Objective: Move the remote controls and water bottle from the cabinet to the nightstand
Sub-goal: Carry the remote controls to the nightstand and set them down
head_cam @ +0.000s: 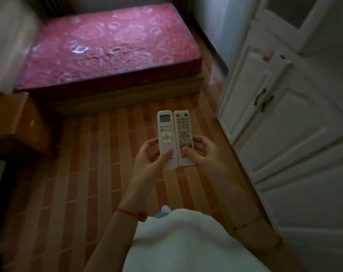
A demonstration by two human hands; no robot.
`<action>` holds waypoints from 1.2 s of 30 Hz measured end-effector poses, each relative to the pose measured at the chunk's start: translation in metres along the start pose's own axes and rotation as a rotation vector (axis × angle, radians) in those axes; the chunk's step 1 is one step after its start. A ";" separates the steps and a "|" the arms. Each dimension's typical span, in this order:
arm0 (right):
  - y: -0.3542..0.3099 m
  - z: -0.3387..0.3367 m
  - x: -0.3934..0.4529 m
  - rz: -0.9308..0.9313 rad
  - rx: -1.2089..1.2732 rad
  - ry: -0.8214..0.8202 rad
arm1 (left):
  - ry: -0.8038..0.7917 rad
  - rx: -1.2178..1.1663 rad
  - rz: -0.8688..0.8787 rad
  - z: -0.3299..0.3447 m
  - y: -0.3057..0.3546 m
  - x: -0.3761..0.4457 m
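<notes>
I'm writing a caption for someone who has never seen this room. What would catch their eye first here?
Two white remote controls held side by side at the centre: the left hand grips the remote with the small screen, the right hand the remote with the number keys. Behind them, a pink mattress wrapped in shiny plastic fills the upper left. White cabinet doors with dark handles line the right side.

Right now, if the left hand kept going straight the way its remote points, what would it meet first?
The left hand holds the remote with the screen pointing up the picture, over bare floor. The first thing in that line looks like the wooden bed base under the pink mattress, though depth is unclear.
</notes>
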State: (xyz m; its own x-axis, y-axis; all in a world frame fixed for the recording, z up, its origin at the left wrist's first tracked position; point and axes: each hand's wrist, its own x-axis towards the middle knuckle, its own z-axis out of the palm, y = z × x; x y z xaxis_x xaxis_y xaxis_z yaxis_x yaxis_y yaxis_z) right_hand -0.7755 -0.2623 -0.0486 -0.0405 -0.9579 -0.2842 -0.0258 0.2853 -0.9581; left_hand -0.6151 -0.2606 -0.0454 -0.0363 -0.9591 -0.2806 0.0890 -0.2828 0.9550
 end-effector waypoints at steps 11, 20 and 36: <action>-0.046 0.143 0.149 -0.003 -0.064 -0.324 | 0.327 -0.067 0.031 -0.129 0.038 0.104; -0.068 0.244 0.271 -0.017 -0.119 -0.547 | 0.534 -0.142 0.026 -0.210 0.055 0.189; -0.169 0.470 0.500 -0.110 -0.286 -0.976 | 1.040 -0.299 0.110 -0.372 0.149 0.378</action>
State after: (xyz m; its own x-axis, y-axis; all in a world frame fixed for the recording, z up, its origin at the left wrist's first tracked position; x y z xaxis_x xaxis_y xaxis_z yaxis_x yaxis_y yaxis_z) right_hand -0.3223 -0.8042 -0.0460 0.8044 -0.5506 -0.2231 -0.2227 0.0687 -0.9725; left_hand -0.2451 -0.6686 -0.0451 0.8347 -0.4780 -0.2736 0.2846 -0.0509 0.9573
